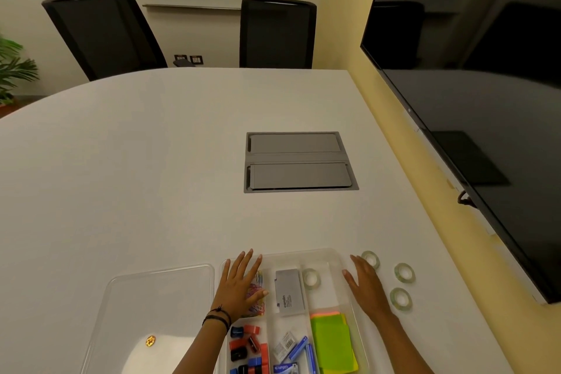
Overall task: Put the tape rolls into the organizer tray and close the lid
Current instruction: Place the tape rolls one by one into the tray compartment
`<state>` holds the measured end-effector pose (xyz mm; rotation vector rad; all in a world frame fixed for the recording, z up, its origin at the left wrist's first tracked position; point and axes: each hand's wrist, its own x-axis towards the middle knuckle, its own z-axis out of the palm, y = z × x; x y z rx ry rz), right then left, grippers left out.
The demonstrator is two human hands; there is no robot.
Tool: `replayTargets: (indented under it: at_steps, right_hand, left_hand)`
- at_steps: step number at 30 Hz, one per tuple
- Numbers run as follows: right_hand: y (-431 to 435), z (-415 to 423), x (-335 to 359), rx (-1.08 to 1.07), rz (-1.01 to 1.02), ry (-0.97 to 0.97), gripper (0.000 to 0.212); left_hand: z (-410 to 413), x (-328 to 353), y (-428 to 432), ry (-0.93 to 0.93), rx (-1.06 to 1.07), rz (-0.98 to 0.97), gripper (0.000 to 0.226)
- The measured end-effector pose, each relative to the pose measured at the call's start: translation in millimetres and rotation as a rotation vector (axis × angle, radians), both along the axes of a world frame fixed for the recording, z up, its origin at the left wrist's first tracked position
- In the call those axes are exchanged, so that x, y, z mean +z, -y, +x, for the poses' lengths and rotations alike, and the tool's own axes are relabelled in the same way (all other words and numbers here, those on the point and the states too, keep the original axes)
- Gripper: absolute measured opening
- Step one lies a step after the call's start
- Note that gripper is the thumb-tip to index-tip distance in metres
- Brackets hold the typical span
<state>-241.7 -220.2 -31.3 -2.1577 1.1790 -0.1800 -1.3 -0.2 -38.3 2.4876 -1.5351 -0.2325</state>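
Clear glossy plastic tray, matt table

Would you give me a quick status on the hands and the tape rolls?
Left hand flat over tray, empty. Right hand open beside it. One roll in, three out. Lid off.

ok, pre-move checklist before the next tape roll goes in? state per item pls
1. Tape compartment has room: ok, one tape roll sits in the organizer tray, with space beside it.
2. Rolls left outside: not ok, three on the table, far roll, right roll, near roll.
3. Right hand free: ok, open, flat, next to the far roll.
4. Left hand free: ok, open, resting over the paper clips.
5. Lid off and clear of the tray: ok, lying to its left.
6. Path to the rolls: ok, nothing between.
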Motion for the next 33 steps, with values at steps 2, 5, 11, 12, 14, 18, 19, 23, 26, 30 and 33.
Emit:
replayTargets:
  at_steps: [2,5,11,12,14,18,19,23,26,30,33]
  right_hand:
    - [1,-5,-3,0.005,-0.007,-0.042,0.048]
    - [3,-10,-7,0.028,-0.019,-0.147,0.048]
    - [9,-14,-10,0.072,-0.056,-0.343,0.048]
    - [9,-15,-9,0.072,-0.054,-0.357,0.048]
    - [10,-16,-8,0.056,-0.053,-0.359,0.046]
    - [8,-19,-7,0.024,-0.154,-0.378,0.039]
    - [7,-21,-7,0.008,-0.202,-0.352,0.035]
    - [8,-23,-5,-0.039,-0.271,-0.285,0.023]
    - [7,-22,-3,-0.052,-0.205,-0.320,0.034]
    - [4,-25,-9,0.030,-0.120,-0.290,0.057]
    - [2,-26,-13,0.056,-0.099,-0.327,0.061]
  left_hand:
    - [0,-1,1,0.012,0.006,-0.001,0.071]
    - [0,0,0,0.021,0.004,-0.018,0.071]
    - [0,-2,0,0.001,-0.008,-0.030,0.071]
    - [0,-2,0,-0.008,-0.010,-0.035,0.071]
    - [1,-1,0,-0.011,-0.010,-0.025,0.071]
    - [1,-1,0,-0.008,-0.007,-0.001,0.071]
    - [1,-1,0,-0.008,-0.006,0.010,0.071]
    - [1,1,0,-0.011,-0.002,0.023,0.070]
    - [1,2,0,-0.006,0.002,0.039,0.070]
    - [1,1,-2,0.005,0.013,0.036,0.071]
    - [2,1,-1,0.017,0.018,0.046,0.071]
